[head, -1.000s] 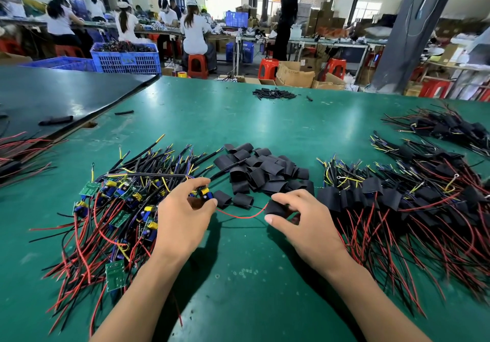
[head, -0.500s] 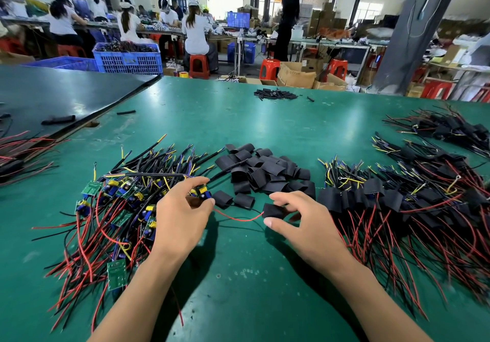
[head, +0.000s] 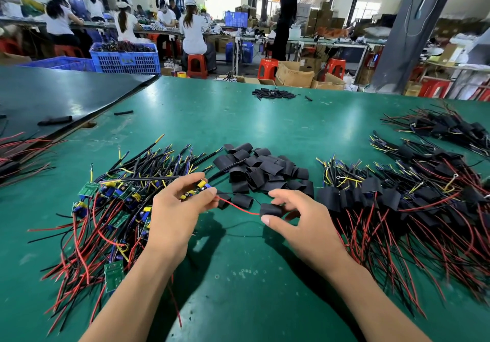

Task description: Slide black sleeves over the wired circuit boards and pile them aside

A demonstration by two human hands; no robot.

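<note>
— Black sleeve point(head: 270, 209): where is it?
— Near the middle of the green table point(head: 252, 275), just on the near side of the heap of loose sleeves point(head: 259, 169). The right hand point(head: 305, 222) pinches it between thumb and curled fingers.
— And the left hand point(head: 175, 217)?
— It pinches a circuit board point(head: 202, 184) with a yellow part, at the right edge of the bare-board pile point(head: 114, 209). A red wire point(head: 238, 207) runs from the board into the sleeve.
— What differs from half a second ago?
— Both hands have risen off the table; then they lay low on it. The board is now lifted clear of the pile, and the sleeve no longer rests on the surface. The sleeved pile point(head: 397, 201) at the right lies as before.
— Any writing?
— There is print on a cardboard box point(head: 294, 75) beyond the far edge, but it is too blurred to read.
</note>
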